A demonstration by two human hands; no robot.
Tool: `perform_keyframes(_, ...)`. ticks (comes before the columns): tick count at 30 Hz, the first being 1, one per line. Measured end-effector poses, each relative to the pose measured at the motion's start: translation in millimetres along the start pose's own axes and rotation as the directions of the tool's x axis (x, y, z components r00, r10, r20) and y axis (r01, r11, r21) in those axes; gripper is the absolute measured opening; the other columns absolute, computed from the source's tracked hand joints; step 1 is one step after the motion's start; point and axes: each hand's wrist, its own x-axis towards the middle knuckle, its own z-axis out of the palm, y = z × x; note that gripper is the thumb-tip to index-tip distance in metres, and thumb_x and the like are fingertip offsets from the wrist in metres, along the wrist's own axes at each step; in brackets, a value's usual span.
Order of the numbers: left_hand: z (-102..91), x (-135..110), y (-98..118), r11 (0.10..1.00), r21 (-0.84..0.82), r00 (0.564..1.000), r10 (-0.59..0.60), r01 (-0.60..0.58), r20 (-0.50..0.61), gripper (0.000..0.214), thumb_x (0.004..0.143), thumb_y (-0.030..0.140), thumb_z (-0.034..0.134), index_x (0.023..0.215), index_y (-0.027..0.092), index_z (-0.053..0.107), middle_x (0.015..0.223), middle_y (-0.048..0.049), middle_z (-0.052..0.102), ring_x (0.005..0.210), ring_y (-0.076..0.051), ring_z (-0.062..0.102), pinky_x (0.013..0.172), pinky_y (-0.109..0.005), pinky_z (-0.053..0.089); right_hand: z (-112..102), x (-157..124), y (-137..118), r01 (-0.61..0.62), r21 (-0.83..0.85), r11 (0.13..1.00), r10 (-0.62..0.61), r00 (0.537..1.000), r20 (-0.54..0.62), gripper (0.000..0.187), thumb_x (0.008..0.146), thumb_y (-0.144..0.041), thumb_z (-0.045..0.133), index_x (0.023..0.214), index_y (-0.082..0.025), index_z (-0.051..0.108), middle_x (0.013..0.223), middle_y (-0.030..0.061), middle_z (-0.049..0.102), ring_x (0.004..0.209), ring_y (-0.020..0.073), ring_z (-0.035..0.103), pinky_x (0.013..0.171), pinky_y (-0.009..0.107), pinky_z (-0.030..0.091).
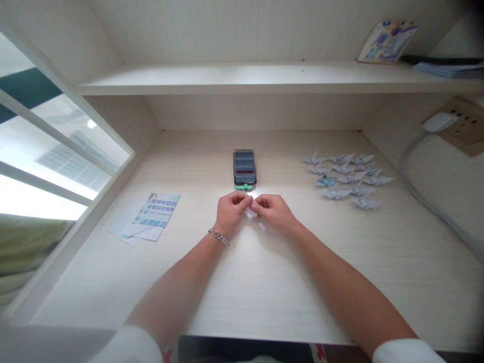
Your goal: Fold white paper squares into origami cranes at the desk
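My left hand point(231, 210) and my right hand point(273, 210) meet over the middle of the pale wooden desk point(242, 282). Both pinch a small piece of white folded paper point(252, 208) between their fingertips. Most of the paper is hidden by my fingers. A silver chain bracelet point(218, 236) circles my left wrist. Just beyond my hands a phone point(244, 167) leans on a green stand point(245, 186), its screen facing me.
Several folded paper cranes point(346, 177) lie in a group at the right. Printed leaflets point(147, 218) lie at the left. A shelf point(264, 78) above carries a booklet point(386, 41). A wall socket point(459, 123) with plug and cable point(423, 196) is at the right; a window point(45, 161) at the left.
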Motion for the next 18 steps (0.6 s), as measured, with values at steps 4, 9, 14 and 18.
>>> perform_keyframes(4,0.2,-0.6,-0.7,1.0,0.014,1.0,0.005,-0.005,-0.017,0.019,0.065,0.032,0.068,0.067,0.013,0.064,0.064,-0.0015,0.061,0.059,-0.011,0.053,0.056,-0.022,0.041,-0.9,0.1,-1.7,-0.016,-0.002,1.0,0.016,0.998,0.056,0.03,0.076,-0.043,0.055,0.067,-0.015,0.061,0.061,0.0018,0.059,0.054,0.0128,0.052,0.049,0.023,0.038)
perform_keyframes(9,1.0,-1.0,0.1,0.999,0.034,1.0,-0.006,0.006,-0.006,0.021,0.065,0.034,0.067,0.066,0.013,0.063,0.063,-0.0012,0.061,0.058,-0.011,0.052,0.054,-0.022,0.04,-0.5,0.1,-2.1,-0.003,-0.038,0.999,0.004,0.999,0.035,0.034,0.075,-0.046,0.056,0.061,-0.015,0.06,0.055,0.0006,0.057,0.05,0.0117,0.05,0.046,0.022,0.036)
perform_keyframes(14,-0.7,1.1,1.3,1.0,0.013,1.0,-0.012,0.013,-0.018,0.021,0.065,0.033,0.068,0.065,0.014,0.062,0.061,-0.0001,0.059,0.056,-0.01,0.05,0.053,-0.022,0.038,-0.5,1.3,1.3,-0.084,0.062,0.995,0.081,0.995,0.059,0.036,0.072,-0.049,0.058,0.064,-0.014,0.063,0.055,0.0029,0.061,0.049,0.0126,0.053,0.047,0.023,0.039)
perform_keyframes(18,-2.0,1.6,2.7,1.0,0.005,0.999,-0.03,0.03,-0.035,0.022,0.064,0.035,0.068,0.063,0.014,0.061,0.056,0.0012,0.055,0.051,-0.008,0.045,0.05,-0.022,0.035,-2.2,2.9,2.3,-0.128,0.125,0.984,0.119,0.99,0.073,0.036,0.07,-0.049,0.06,0.061,-0.014,0.062,0.054,0.0042,0.062,0.047,0.0127,0.054,0.047,0.024,0.042)
